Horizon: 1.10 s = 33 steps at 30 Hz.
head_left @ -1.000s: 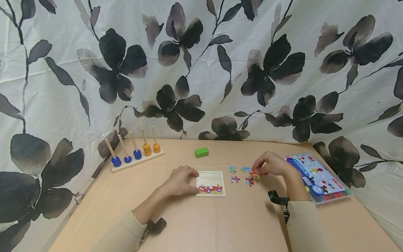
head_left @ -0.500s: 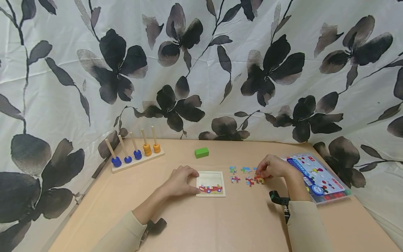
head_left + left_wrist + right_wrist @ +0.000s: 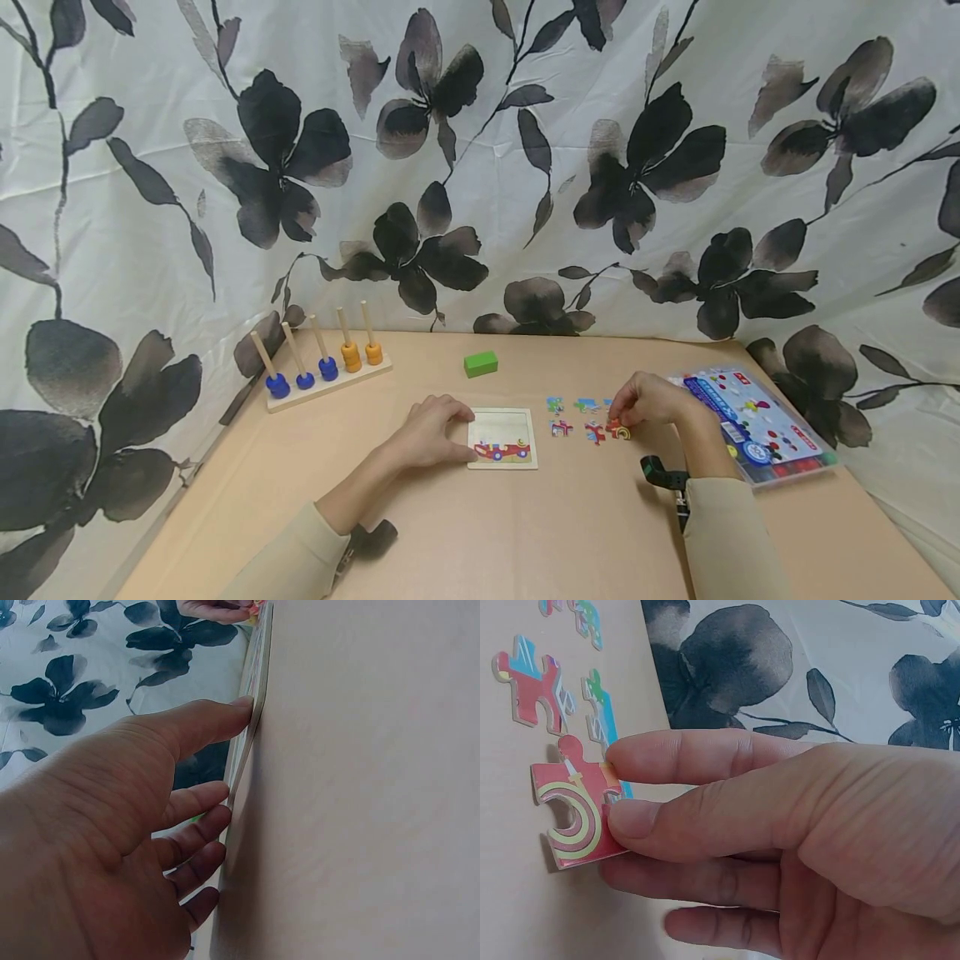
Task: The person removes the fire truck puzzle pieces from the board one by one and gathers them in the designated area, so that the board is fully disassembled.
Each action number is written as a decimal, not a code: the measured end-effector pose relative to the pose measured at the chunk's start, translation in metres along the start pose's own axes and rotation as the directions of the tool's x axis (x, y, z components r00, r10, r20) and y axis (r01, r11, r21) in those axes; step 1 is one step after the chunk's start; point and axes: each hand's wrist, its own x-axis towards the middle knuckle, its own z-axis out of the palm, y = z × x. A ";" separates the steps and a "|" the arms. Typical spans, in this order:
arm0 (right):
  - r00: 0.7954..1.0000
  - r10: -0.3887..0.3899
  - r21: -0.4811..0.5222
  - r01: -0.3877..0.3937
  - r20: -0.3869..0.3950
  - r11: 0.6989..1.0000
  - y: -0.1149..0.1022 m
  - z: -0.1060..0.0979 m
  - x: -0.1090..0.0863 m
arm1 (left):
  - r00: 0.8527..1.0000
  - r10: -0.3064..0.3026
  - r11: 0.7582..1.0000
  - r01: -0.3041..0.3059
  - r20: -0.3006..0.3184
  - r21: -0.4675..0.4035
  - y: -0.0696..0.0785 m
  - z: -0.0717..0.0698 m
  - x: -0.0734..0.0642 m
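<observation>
A pale wooden puzzle board lies in the middle of the table, with joined pieces showing a red car along its bottom. My left hand rests at its left edge, thumb and index fingertips touching it, the other fingers loosely spread. To the right, my right hand pinches a red jigsaw piece with yellow rings between thumb and fingers, low over the table. Beside it lie several loose pieces, among them a red one with a blue corner and a blue and green one.
A green block sits behind the board. At the back left stands a peg stand with blue and orange rings. A clear plastic case with a printed sheet lies right of my right hand. A floral cloth hangs behind the table.
My right hand has shifted slightly right and toward me with the ringed red piece, away from the other loose pieces, then stayed nearly still. The left hand and board have not moved.
</observation>
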 end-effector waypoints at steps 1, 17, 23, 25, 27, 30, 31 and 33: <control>1.000 0.000 -0.001 0.000 0.002 1.000 0.000 0.000 0.000 | 1.000 0.000 1.000 0.000 0.000 -0.001 0.000 0.000 0.000; 1.000 0.030 0.006 -0.030 0.004 1.000 0.004 0.002 -0.001 | 1.000 -0.002 1.000 0.002 0.002 -0.004 -0.001 0.000 0.000; 0.999 0.044 0.005 -0.044 0.003 0.999 0.007 0.003 0.001 | 1.000 0.002 1.000 -0.002 0.000 0.004 -0.002 0.001 0.001; 0.999 0.052 0.007 -0.052 0.002 0.999 0.007 0.003 0.001 | 1.000 0.001 1.000 -0.001 0.000 0.004 -0.002 0.001 0.001; 0.998 0.061 0.012 -0.061 0.002 0.998 0.007 0.003 0.001 | 1.000 0.002 1.000 -0.002 -0.001 0.008 -0.002 0.001 0.001; 0.998 0.055 0.016 -0.055 0.006 0.998 0.008 0.003 0.000 | 1.000 0.002 1.000 -0.002 -0.001 0.008 -0.002 0.001 0.001; 0.999 0.051 0.015 -0.052 0.006 0.999 0.008 0.003 0.000 | 1.000 0.003 1.000 -0.003 -0.001 0.007 -0.002 0.001 0.001; 0.999 0.049 0.018 -0.049 0.007 0.999 0.009 0.003 0.000 | 1.000 0.003 1.000 -0.003 -0.001 0.008 -0.002 0.001 0.001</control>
